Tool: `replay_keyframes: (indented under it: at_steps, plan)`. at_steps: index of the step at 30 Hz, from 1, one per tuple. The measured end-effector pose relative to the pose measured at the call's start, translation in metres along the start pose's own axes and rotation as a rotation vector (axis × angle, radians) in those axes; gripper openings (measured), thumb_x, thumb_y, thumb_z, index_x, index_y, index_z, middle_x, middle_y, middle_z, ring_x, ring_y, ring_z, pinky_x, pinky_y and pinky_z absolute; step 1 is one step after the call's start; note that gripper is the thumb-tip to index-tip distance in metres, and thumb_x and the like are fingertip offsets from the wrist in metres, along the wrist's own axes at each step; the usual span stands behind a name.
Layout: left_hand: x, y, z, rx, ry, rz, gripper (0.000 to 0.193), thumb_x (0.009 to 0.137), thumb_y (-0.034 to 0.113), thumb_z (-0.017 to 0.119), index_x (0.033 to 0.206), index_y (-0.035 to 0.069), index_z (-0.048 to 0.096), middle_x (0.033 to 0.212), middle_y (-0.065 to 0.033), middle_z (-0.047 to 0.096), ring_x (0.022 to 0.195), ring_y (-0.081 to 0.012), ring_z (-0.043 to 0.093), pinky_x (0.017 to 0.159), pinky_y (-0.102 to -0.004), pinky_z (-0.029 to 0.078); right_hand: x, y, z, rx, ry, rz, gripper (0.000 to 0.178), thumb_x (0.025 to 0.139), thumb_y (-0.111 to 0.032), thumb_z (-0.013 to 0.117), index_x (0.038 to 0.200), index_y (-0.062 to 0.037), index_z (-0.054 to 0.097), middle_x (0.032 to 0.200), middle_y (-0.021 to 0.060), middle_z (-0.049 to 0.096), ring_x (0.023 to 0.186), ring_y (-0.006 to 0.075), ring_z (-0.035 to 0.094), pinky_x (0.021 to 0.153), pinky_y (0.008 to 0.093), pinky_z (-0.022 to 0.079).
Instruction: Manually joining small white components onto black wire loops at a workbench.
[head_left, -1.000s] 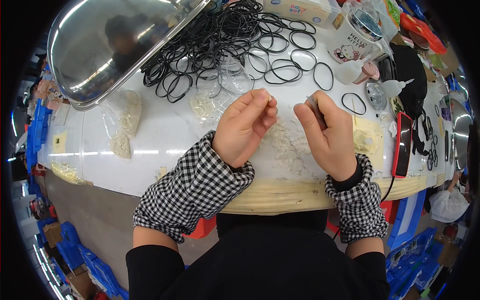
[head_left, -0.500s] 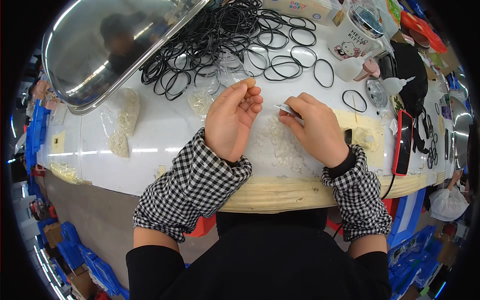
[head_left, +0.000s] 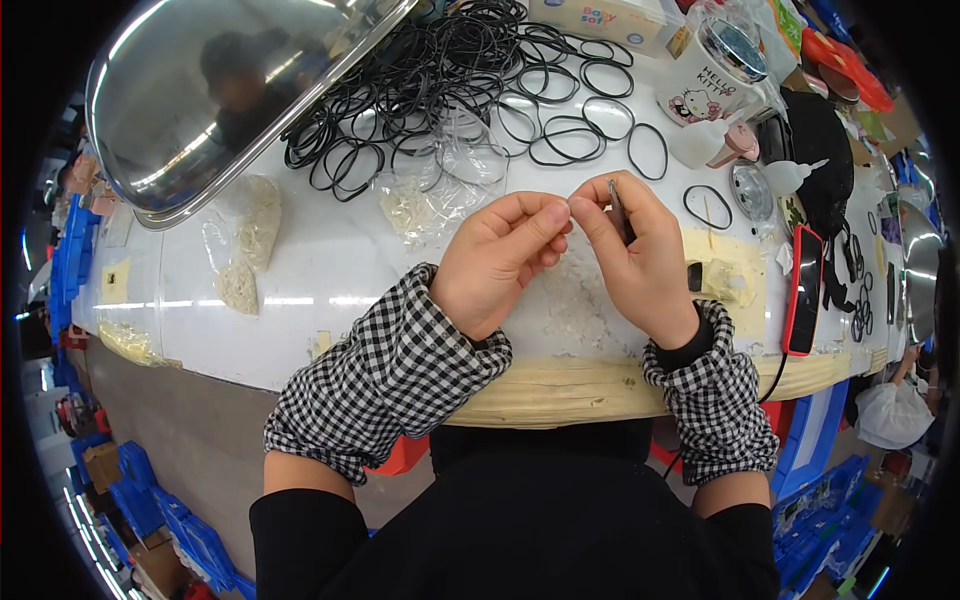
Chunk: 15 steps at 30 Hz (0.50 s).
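My left hand (head_left: 500,250) is closed in a pinch of thumb and forefinger; whatever lies between them is too small to make out. Its fingertips meet those of my right hand (head_left: 640,260) above the white table. Metal tweezers (head_left: 621,212) are tucked in the fingers of my right hand, pointing away from me, while its thumb and forefinger also pinch together. Below and between the hands lies a scatter of small whitish bits (head_left: 575,300). A clear bag of pale bits (head_left: 408,208) lies just beyond my left hand.
Black rubber rings (head_left: 430,80) are heaped at the back, with several loose. A shiny steel basin (head_left: 240,100) stands at the far left, near another bag of pale pieces (head_left: 245,245). To the right are a red-edged phone (head_left: 805,290), a white cup (head_left: 705,85) and yellowish tape (head_left: 735,280).
My left hand has moved right and nearer to me, and its fingertips now meet my right hand's. The tweezers have swung from pointing left to pointing away from me.
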<state>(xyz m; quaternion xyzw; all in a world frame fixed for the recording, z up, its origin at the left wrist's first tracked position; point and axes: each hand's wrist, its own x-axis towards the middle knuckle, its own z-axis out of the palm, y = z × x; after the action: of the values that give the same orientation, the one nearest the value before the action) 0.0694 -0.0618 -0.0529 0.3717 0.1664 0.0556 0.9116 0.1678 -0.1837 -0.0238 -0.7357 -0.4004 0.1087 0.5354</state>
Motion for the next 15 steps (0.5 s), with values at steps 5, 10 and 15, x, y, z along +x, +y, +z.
replay_keyframes:
  at_steps: [5, 10, 15]
  plan:
    - [0.000, -0.003, -0.001, -0.200, -0.133, -0.073, 0.020, 0.095, 0.019, 0.053, 0.103, 0.001, 0.058, 0.085, 0.0004, 0.055, 0.075, -0.0070, 0.049, 0.069, -0.0204, 0.043, -0.005, 0.002, 0.004, 0.103, 0.029, 0.031, 0.011, 0.084, -0.008, 0.063, 0.084, 0.0004, 0.056, 0.067, 0.0035, 0.052, 0.056, 0.0088, 0.043, 0.049, 0.0243, 0.035]
    - [0.002, -0.003, 0.000, -0.169, -0.230, -0.020, 0.025, 0.098, 0.025, 0.045, 0.107, 0.002, 0.053, 0.084, 0.0022, 0.050, 0.071, -0.0052, 0.042, 0.066, -0.0199, 0.038, -0.004, -0.013, -0.009, -0.021, -0.027, -0.027, 0.019, 0.081, -0.017, 0.069, 0.083, -0.0016, 0.056, 0.067, 0.0037, 0.053, 0.052, 0.0105, 0.044, 0.047, 0.0239, 0.036]
    - [0.003, 0.005, -0.004, -0.174, -0.362, -0.003, 0.024, 0.099, 0.028, 0.043, 0.102, 0.006, 0.049, 0.082, 0.0022, 0.047, 0.068, -0.0053, 0.039, 0.067, -0.0204, 0.037, -0.004, -0.010, -0.014, -0.333, -0.076, -0.272, 0.032, 0.080, -0.031, 0.070, 0.076, -0.0041, 0.053, 0.064, 0.0065, 0.056, 0.047, 0.0185, 0.049, 0.043, 0.0282, 0.037]
